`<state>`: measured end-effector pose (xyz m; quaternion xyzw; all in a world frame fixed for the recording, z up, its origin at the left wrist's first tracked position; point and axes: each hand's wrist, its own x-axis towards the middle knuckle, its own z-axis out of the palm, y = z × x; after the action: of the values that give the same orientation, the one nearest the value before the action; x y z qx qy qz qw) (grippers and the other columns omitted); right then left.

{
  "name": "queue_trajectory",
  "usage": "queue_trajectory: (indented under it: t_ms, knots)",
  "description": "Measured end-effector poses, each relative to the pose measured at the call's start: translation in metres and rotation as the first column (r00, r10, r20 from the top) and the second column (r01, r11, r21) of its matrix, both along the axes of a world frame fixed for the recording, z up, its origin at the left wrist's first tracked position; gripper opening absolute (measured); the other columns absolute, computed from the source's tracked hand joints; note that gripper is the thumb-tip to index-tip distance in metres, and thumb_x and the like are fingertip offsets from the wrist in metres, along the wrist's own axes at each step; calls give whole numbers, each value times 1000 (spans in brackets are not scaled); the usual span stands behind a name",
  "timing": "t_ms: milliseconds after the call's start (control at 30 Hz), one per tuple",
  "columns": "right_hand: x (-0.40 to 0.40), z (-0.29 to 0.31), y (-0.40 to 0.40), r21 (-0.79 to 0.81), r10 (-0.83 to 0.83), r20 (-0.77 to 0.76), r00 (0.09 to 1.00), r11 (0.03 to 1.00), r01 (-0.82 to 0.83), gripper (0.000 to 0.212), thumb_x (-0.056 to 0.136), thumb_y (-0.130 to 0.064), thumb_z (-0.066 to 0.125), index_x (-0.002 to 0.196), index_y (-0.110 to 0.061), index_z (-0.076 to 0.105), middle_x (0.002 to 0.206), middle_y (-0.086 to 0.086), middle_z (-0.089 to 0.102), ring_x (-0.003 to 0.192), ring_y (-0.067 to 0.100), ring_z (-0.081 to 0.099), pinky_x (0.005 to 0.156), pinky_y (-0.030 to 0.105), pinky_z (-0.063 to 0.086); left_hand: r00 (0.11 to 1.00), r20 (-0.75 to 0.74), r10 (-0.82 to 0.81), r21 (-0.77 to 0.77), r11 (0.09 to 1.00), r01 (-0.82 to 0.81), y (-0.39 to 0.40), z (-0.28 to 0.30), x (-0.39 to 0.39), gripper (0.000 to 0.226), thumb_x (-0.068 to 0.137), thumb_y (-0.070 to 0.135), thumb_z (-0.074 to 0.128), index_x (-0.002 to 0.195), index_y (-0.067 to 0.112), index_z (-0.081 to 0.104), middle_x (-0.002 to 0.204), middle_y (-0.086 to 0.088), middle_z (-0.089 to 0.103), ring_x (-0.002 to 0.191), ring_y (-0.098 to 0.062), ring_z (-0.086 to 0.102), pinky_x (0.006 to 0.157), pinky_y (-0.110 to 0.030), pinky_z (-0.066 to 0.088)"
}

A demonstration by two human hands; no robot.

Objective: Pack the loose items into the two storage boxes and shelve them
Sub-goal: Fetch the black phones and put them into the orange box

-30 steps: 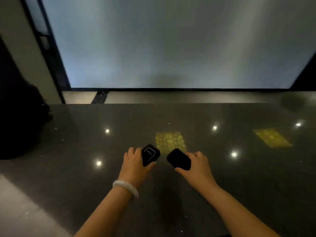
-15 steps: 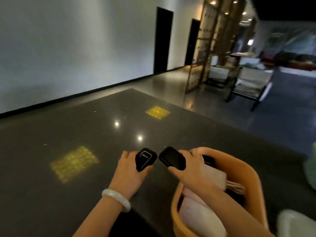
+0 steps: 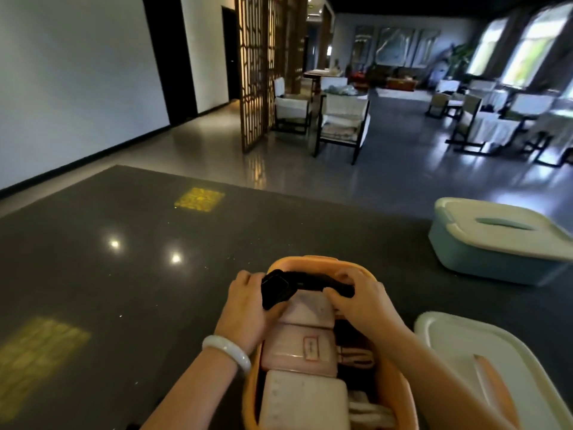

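Left hand (image 3: 248, 308) fingers curl around a black device (image 3: 274, 288) over the orange box (image 3: 393, 386). Right hand (image 3: 359, 301) fingers grip another black device (image 3: 313, 282) there. Blue box (image 3: 483, 252) sits lidded on the tabletop (image 3: 124, 274).

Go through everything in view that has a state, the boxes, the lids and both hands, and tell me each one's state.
Orange storage box: open, nearly full of pink pouches.
Blue storage box: closed, lid on.
White lid: off, lying right of the orange box.
Left hand: gripping a black device.
Right hand: gripping a black item over the orange box.
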<state>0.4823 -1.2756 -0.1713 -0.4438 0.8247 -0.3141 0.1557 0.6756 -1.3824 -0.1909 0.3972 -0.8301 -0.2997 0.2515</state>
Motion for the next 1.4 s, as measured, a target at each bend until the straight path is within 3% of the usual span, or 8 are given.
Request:
queue_trajectory:
  t_ms: [133, 367, 567, 700, 900, 1133, 1267, 1400]
  knots:
    - [-4, 10, -9, 11, -66, 47, 997, 998, 65, 9, 86, -49, 61, 93, -44, 60, 94, -17, 65, 83, 1, 62, 72, 22, 53, 998, -11, -58, -29, 998, 58, -9, -6, 0, 41, 80, 63, 62, 110, 39, 50, 104, 19, 36, 96, -1, 45, 79, -22, 45]
    - [-13, 15, -23, 221, -133, 63, 989, 968, 116, 24, 88, -48, 61, 105, -32, 68, 93, -8, 67, 76, 7, 66, 65, 22, 57, 993, -54, -101, -86, 992, 96, -6, -10, -2, 47, 85, 56, 60, 122, 30, 46, 110, 10, 36, 102, -7, 42, 89, -29, 47]
    - [-19, 15, -32, 306, -49, 116, 992, 952, 12, 27, 82, -47, 68, 106, -35, 68, 98, -16, 59, 82, 0, 56, 58, 12, 40, 994, 0, -107, -143, 984, 106, -5, -12, -6, 50, 89, 56, 55, 130, 32, 41, 114, 9, 33, 104, -8, 37, 90, -27, 46]
    - [-24, 9, -30, 332, 41, 150, 988, 939, -89, 40, 81, -29, 74, 118, -35, 61, 110, -14, 59, 97, 4, 56, 75, 20, 46, 994, 18, -104, -149, 983, 106, -7, -14, -6, 52, 90, 56, 53, 133, 29, 39, 116, 7, 32, 104, -10, 36, 91, -29, 45]
    - [-28, -1, -37, 279, -43, -2, 999, 959, 42, 7, 89, -26, 64, 96, -29, 65, 89, -8, 66, 77, 6, 64, 62, 18, 49, 993, 9, -114, -160, 980, 114, -7, -15, -8, 55, 89, 60, 48, 134, 30, 37, 113, 9, 29, 101, -6, 33, 88, -25, 44]
    - [-25, -15, -38, 198, -47, -96, 994, 978, 65, 22, 86, -26, 68, 81, -44, 56, 95, -14, 60, 83, 2, 58, 60, 15, 40, 992, 60, -112, -191, 974, 122, -8, -19, -7, 69, 87, 57, 50, 144, 28, 25, 121, 7, 26, 104, -4, 26, 86, -19, 37]
    - [-28, -25, -39, 228, -61, -107, 992, 970, 84, 23, 86, -21, 68, 103, -37, 65, 106, -16, 56, 98, 7, 57, 81, 22, 46, 992, 64, -112, -179, 976, 121, -8, -18, -7, 68, 88, 55, 52, 145, 28, 26, 123, 6, 28, 107, -7, 31, 91, -23, 42]
    - [-28, -34, -38, 151, -129, -77, 989, 979, 139, 19, 83, -20, 68, 102, -22, 69, 102, -4, 65, 88, 11, 62, 62, 13, 43, 992, 69, -102, -189, 975, 113, -8, -17, -8, 67, 88, 52, 55, 144, 29, 26, 121, 6, 29, 106, -6, 29, 90, -22, 42]
